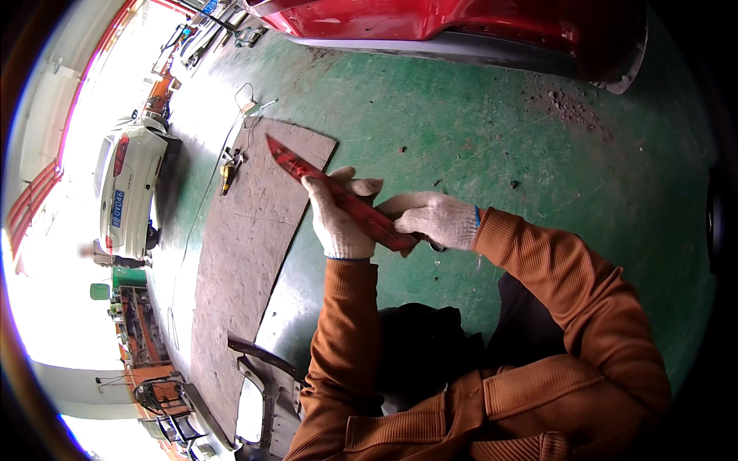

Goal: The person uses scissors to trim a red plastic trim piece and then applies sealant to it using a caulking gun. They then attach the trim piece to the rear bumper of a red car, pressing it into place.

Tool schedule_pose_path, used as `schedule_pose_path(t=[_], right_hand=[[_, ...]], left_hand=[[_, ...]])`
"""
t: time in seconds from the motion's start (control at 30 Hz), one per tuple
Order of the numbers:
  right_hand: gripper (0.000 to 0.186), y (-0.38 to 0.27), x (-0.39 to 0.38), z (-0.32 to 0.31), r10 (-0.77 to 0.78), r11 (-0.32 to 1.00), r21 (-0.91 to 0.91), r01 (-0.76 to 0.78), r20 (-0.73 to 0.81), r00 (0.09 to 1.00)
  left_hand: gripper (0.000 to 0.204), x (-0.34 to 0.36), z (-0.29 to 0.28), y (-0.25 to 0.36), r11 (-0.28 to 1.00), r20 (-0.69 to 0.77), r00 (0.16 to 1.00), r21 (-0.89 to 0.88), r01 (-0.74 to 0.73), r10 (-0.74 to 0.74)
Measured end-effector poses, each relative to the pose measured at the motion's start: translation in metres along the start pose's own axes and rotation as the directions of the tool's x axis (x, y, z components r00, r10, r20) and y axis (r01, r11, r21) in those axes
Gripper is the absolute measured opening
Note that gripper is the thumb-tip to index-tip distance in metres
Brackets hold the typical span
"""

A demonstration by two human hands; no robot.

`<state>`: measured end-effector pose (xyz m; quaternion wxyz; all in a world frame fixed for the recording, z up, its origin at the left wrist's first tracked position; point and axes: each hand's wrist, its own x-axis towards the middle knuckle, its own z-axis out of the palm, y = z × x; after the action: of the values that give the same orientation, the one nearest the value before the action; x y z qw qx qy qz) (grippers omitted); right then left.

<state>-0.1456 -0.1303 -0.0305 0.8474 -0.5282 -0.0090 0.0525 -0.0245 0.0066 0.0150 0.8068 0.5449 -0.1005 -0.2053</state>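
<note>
My left hand (pixel 334 215), in a white knit glove, is closed on a long, narrow, pointed red piece (pixel 286 159) with a worn surface, held tilted from upper left to lower right. My right hand (pixel 436 219), also gloved, is closed on the piece's lower end, its fingers partly hidden. Beyond the pointed tip, a yellow-and-black tool (pixel 227 170) lies on a large worn brown board (pixel 254 215) on the floor.
A red car body (pixel 400 19) stands at the top, a white car (pixel 121 192) at left. A cable runs over the green floor (pixel 576 154) to a small box (pixel 250 107). Metal panels (pixel 265 392) lie at lower left, near cluttered shelving (pixel 146 330).
</note>
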Motion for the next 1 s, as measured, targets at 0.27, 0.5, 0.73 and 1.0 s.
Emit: schedule_pose_path(t=[0.27, 0.5, 0.73, 1.0], right_hand=[[0.034, -0.013, -0.007, 0.006, 0.133, 0.989, -0.053, -0.139, -0.099, 0.986], [0.031, -0.018, -0.007, 0.011, 0.163, 0.980, -0.096, -0.172, -0.092, 0.982], [0.041, -0.001, -0.006, 0.006, 0.073, 0.994, 0.080, -0.069, -0.052, 0.996], [0.044, -0.011, 0.002, 0.015, 0.138, 0.985, -0.076, -0.153, -0.175, 0.975]], left_hand=[[0.072, 0.004, -0.004, -0.006, 0.996, -0.039, 0.996, -0.038, -0.081, 0.079], [0.073, 0.005, -0.003, -0.010, 0.995, -0.127, 0.988, -0.047, -0.090, 0.083], [0.072, 0.019, -0.025, -0.009, 0.985, -0.230, 0.965, -0.090, -0.146, 0.122], [0.071, 0.011, -0.012, -0.006, 0.982, -0.231, 0.962, -0.083, -0.170, 0.147]])
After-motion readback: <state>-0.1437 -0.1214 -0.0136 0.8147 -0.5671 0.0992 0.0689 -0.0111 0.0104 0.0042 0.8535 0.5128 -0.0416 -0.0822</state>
